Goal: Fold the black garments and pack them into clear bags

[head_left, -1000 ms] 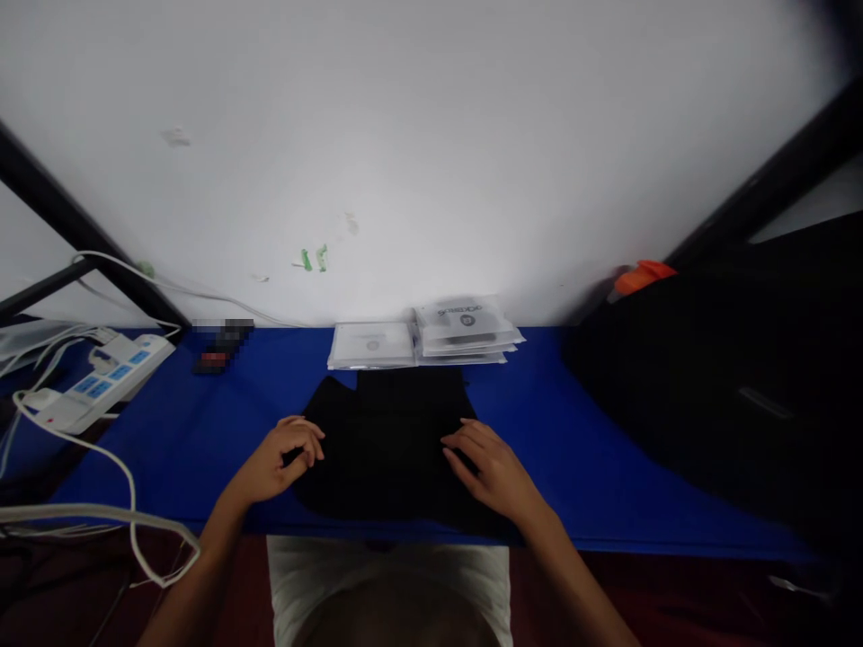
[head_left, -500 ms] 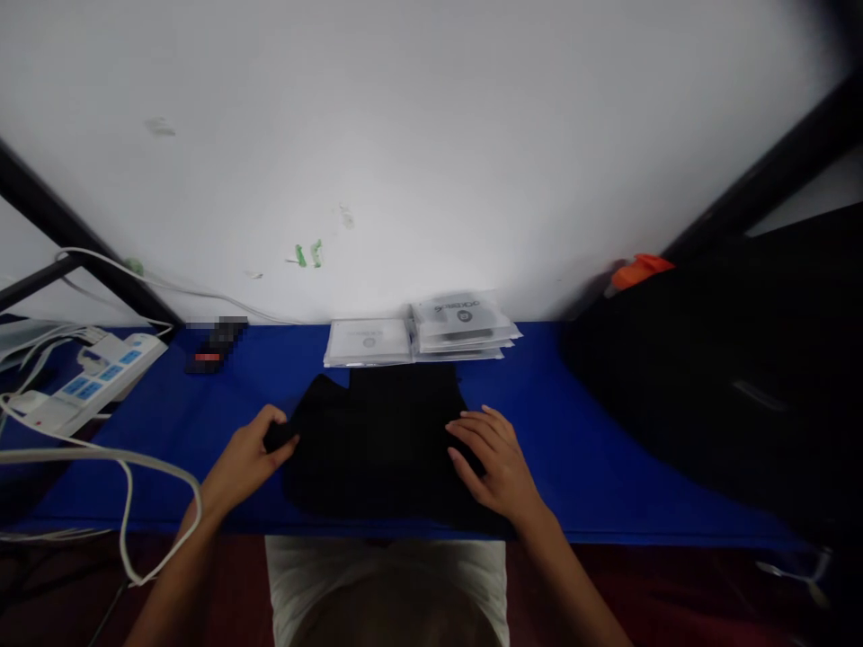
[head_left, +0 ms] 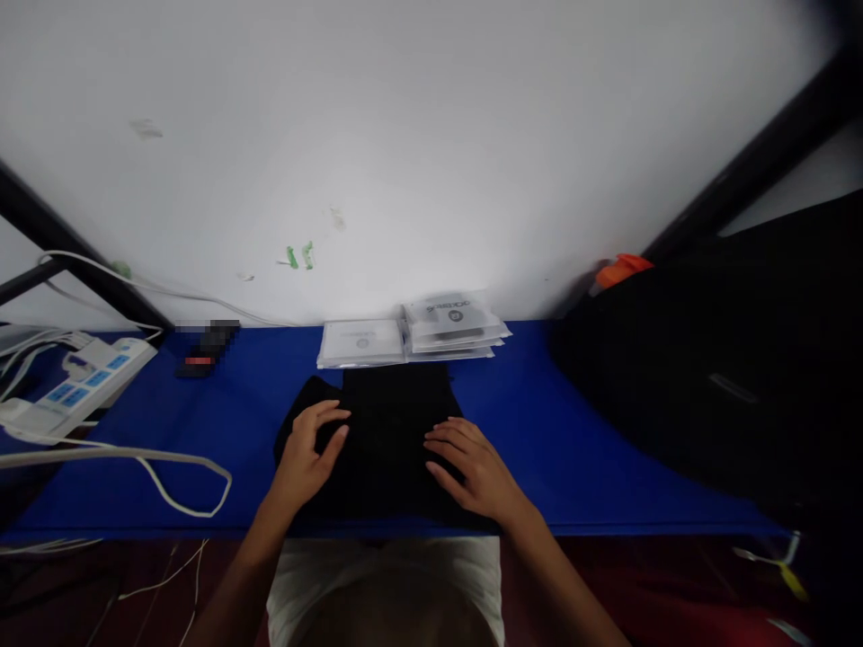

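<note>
A folded black garment [head_left: 387, 413] lies on the blue table [head_left: 559, 422] right in front of me. My left hand [head_left: 308, 452] rests flat on its left part, fingers spread and open. My right hand [head_left: 468, 467] lies flat on the garment's right part, fingers stretched out toward the left. Neither hand grips anything. Behind the garment, against the white wall, sit two stacks of clear plastic packets [head_left: 411, 334].
A white power strip [head_left: 74, 386] with cables lies at the far left, and a white cable [head_left: 168, 467] loops over the table's front left. A small dark object [head_left: 202, 346] sits at the back left. A large black mass [head_left: 715, 377] with an orange item [head_left: 617, 270] fills the right.
My left hand let go of the garment's left edge and moved right onto the cloth, now flat. The right hand shifted slightly left. The white cable slid across the table's front left.
</note>
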`<act>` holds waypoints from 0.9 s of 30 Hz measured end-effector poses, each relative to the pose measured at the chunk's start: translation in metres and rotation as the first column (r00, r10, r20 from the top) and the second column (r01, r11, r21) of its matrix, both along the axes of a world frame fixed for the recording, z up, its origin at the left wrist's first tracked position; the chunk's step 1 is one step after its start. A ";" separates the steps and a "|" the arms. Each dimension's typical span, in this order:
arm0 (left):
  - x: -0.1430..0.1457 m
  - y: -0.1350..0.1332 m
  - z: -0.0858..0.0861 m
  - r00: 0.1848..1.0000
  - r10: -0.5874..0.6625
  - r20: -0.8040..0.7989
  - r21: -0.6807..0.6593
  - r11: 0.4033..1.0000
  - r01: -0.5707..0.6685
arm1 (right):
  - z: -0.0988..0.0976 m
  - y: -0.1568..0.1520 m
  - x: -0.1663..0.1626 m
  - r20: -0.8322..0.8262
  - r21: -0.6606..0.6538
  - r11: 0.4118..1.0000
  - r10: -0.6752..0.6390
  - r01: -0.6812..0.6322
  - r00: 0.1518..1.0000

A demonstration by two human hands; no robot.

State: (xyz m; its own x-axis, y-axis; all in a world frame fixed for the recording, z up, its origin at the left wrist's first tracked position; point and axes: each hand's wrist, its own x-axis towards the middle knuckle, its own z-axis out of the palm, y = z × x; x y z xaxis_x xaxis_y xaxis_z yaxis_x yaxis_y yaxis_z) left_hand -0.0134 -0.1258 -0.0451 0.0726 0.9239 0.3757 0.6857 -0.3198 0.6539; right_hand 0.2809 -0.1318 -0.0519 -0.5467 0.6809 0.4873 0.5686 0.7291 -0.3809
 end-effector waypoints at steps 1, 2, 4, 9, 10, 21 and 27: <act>-0.002 -0.003 -0.004 0.994 0.107 0.023 0.042 0.993 -0.108 | 0.000 0.000 0.000 -0.005 -0.001 1.000 0.001 -0.001 1.000; -0.005 -0.005 -0.007 0.976 0.216 0.015 0.070 0.974 -0.216 | 0.000 0.000 0.000 -0.009 -0.003 1.000 0.002 -0.002 1.000; -0.008 -0.010 -0.014 0.921 0.375 -0.102 0.072 0.926 -0.369 | 0.000 0.000 0.000 -0.019 -0.005 1.000 0.002 -0.002 1.000; -0.005 -0.012 -0.016 0.874 0.389 -0.291 0.032 0.917 -0.397 | 0.000 0.000 0.001 -0.049 -0.005 1.000 -0.005 0.004 0.999; -0.003 -0.012 -0.012 0.882 0.397 -0.253 0.071 0.917 -0.392 | 0.001 0.000 0.001 -0.051 -0.008 1.000 -0.005 0.005 0.999; 0.064 -0.003 0.009 0.853 -0.392 -0.345 -0.045 0.914 0.402 | -0.008 -0.002 0.005 -0.117 -0.132 0.991 -0.037 0.022 0.992; 0.071 -0.003 0.014 0.912 -0.357 -0.204 0.127 0.914 0.386 | 0.005 0.003 -0.003 -0.031 -0.088 0.996 -0.025 0.022 0.999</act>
State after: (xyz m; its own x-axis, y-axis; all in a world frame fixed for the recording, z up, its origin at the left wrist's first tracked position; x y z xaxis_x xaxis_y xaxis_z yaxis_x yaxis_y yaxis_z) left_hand 0.0572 -0.1288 -0.0312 0.4756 0.7453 0.4673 0.5938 -0.6639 0.4545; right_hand 0.2783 -0.1291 -0.0469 -0.5152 0.7343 0.4420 0.5718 0.6787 -0.4609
